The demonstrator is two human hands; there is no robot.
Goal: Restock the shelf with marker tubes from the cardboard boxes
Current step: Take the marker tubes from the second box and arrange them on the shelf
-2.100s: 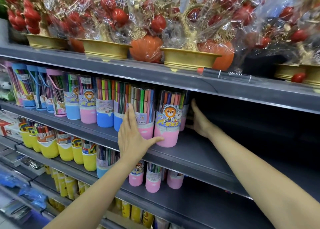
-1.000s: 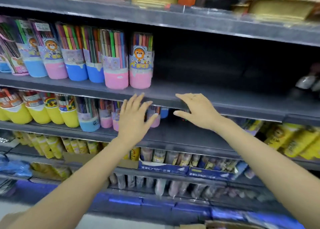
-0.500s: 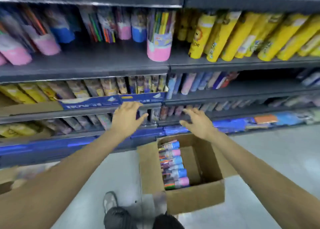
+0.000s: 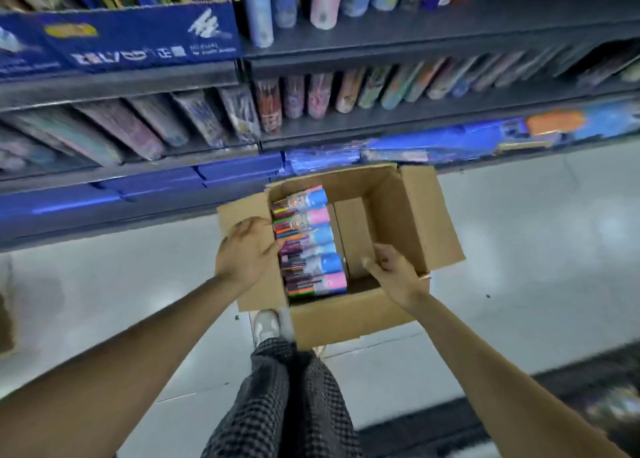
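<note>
- An open cardboard box [image 4: 349, 319] sits on the pale floor [image 4: 536, 249] just in front of the lower shelf [image 4: 381, 125], its flaps folded outward.
- Marker tubes [image 4: 308, 246] lie on their sides in a stack along the left side of the box, their caps alternately blue and pink; the right side of the box shows bare cardboard.
- The left hand [image 4: 244, 249] reaches over the box's left wall, its fingers curled at the tips of the tubes; it seems to be touching them, but motion blur hides whether it grips one.
- The right hand [image 4: 391, 268] is inside the box, fingers bent and holding nothing, close to the tubes' caps.
- A shoe [image 4: 266, 324] and checked trousers [image 4: 287, 398] show below the box.
</note>
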